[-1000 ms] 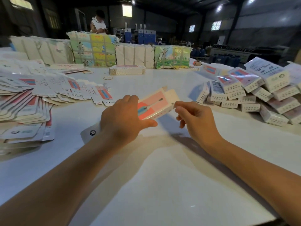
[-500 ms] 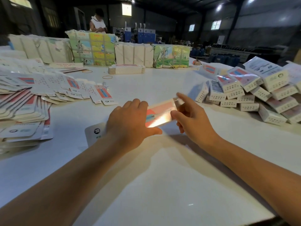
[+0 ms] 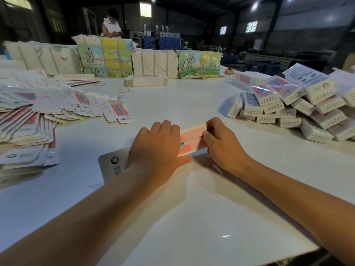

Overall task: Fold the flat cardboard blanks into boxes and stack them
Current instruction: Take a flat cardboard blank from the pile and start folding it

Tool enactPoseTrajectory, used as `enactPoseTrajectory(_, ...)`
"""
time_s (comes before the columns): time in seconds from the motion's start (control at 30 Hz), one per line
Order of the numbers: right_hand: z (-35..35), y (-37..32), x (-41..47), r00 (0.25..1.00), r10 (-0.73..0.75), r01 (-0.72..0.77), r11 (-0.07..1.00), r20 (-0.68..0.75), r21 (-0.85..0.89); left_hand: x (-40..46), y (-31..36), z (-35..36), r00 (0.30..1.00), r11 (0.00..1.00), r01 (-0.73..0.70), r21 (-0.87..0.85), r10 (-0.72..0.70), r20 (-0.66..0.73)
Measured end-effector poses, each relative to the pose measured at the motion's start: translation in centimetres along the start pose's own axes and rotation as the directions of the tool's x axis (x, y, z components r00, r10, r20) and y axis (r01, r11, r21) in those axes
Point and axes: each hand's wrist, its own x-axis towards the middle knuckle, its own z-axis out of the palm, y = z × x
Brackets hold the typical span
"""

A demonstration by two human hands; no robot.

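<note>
Cardboard, pink and white, lies low over the white table (image 3: pixel 192 217) between the two hands: a half-folded box (image 3: pixel 192 140) near the table's middle. The left hand (image 3: pixel 157 148) covers the box's left part, palm down, fingers curled over the far edge and the thumb stretched along the near edge, so it grips the box. A grey-white flap (image 3: pixel 111 166) with a round black mark sticks out to the left from under that wrist and lies flat on the table. The right hand (image 3: pixel 222 144) holds the box's right end, fingers bent round it; the fingertips are hidden behind the knuckles, so exactly how they pinch cannot be told. Only the pink middle of the box shows between the hands.

Left of the hands, well apart, flat blanks (image 3: pixel 57 106) are fanned out in overlapping rows, with a thicker heap (image 3: pixel 25 135) at the table's left edge. On the right, folded boxes (image 3: pixel 288 104) lie piled in a loose stack, apart from the right hand. Farther back sit a small wad of blanks (image 3: pixel 146 80), two rubber bands (image 3: pixel 123 90) and strapped bundles (image 3: pixel 107 56) of printed card. Behind the bundles a person (image 3: pixel 111 25) stands in a dim hall.
</note>
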Motion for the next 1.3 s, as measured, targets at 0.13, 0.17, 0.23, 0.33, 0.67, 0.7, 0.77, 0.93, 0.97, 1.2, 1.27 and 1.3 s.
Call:
enactPoseTrajectory(0.13,0.0,-0.3,-0.4,0.999,-0.045,0.043,0.996,-0.024,-0.074,0.0,0.6,-0.8,1.000,0.998,-0.009,0.064,0.010,-0.007)
enactPoseTrajectory(0.17,0.0,-0.4,-0.4,0.997,-0.068,0.066,0.995,-0.026,-0.078,0.1,0.6,-0.7,1.000,0.998,-0.008,0.054,0.008,-0.006)
enactPoseTrajectory(0.23,-0.2,-0.4,-0.2,0.993,-0.114,0.112,0.989,-0.015,-0.098,0.1,0.5,-0.6,1.000,1.000,0.002,0.014,-0.002,-0.028)
enactPoseTrajectory(0.33,-0.9,-0.2,0.1,0.976,-0.198,0.180,0.968,-0.089,-0.173,0.2,-0.1,-1.0,0.997,0.996,0.054,-0.067,-0.057,-0.046)
enactPoseTrajectory(0.67,-1.4,0.7,1.3,0.941,0.148,-0.327,0.631,0.305,0.703,0.2,-0.6,-0.3,0.997,0.967,0.071,-0.246,-0.079,-0.025)
enactPoseTrajectory(0.7,-1.3,0.7,1.3,0.962,0.130,-0.264,0.677,0.241,0.687,0.1,-0.7,-0.1,0.997,0.963,0.071,-0.260,-0.079,-0.019)
enactPoseTrajectory(0.77,-1.1,0.5,0.9,0.993,0.080,-0.115,0.833,0.089,0.542,0.0,-0.6,0.0,0.998,0.954,0.064,-0.294,-0.069,-0.007)
enactPoseTrajectory(0.93,-0.5,-0.1,-0.6,0.961,-0.276,0.251,0.915,-0.034,-0.316,0.0,0.2,-0.2,0.999,0.968,0.043,-0.248,-0.042,0.009)
enactPoseTrajectory(0.97,-0.2,-0.2,-0.6,0.948,-0.317,0.284,0.873,-0.021,-0.396,-0.1,0.3,-0.3,0.999,0.972,0.035,-0.232,-0.036,-0.001)
enactPoseTrajectory(1.2,-0.6,-1.0,-0.6,1.000,0.004,-0.001,0.926,-0.008,0.378,-0.1,0.2,-0.8,0.997,0.969,0.048,-0.242,-0.062,-0.050)
enactPoseTrajectory(1.27,-0.8,-0.9,-0.1,0.992,0.116,-0.122,0.821,0.045,0.558,-0.2,0.0,-0.8,0.996,0.963,0.055,-0.265,-0.072,-0.052)
enactPoseTrajectory(1.3,-1.0,-0.9,0.1,0.986,0.149,-0.161,0.777,0.072,0.609,-0.2,-0.2,-0.8,0.995,0.954,0.056,-0.296,-0.077,-0.059)
